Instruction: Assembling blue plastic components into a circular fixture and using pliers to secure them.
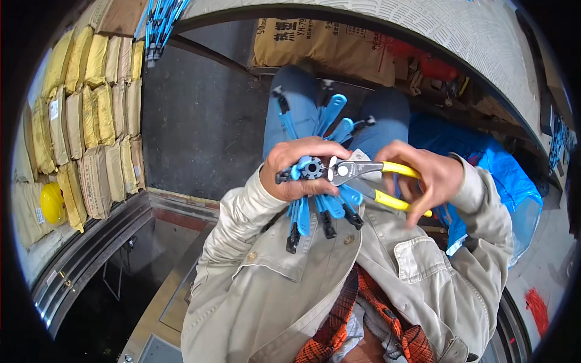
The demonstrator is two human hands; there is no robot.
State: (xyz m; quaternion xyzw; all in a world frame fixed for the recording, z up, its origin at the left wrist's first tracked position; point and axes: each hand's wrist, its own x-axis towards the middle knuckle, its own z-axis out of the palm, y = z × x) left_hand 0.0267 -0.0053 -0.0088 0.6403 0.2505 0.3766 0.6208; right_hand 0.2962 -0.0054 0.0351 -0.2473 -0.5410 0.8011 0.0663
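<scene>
In my left hand [279, 158] is a blue plastic piece with a round dark hub [312, 168]. Several flat blue arms [331, 114] tipped with black clips fan out from it above and below my fingers. My right hand [440, 176] grips a pair of pliers [352, 170] with grey metal jaws and yellow handles. The handles are spread apart, and the jaw tips are right beside the hub, near my left fingertips. Whatever lies between the jaws is too small to make out. My thighs are beneath the piece.
Yellow and tan sacks [72, 121] are stacked at the left, beside a round yellow object [53, 203]. A pale patterned tabletop [399, 13] curves across the top, with blue strips [158, 30] at its left end. Right of me lies blue plastic sheeting [511, 181]; red string [536, 310] is on the floor.
</scene>
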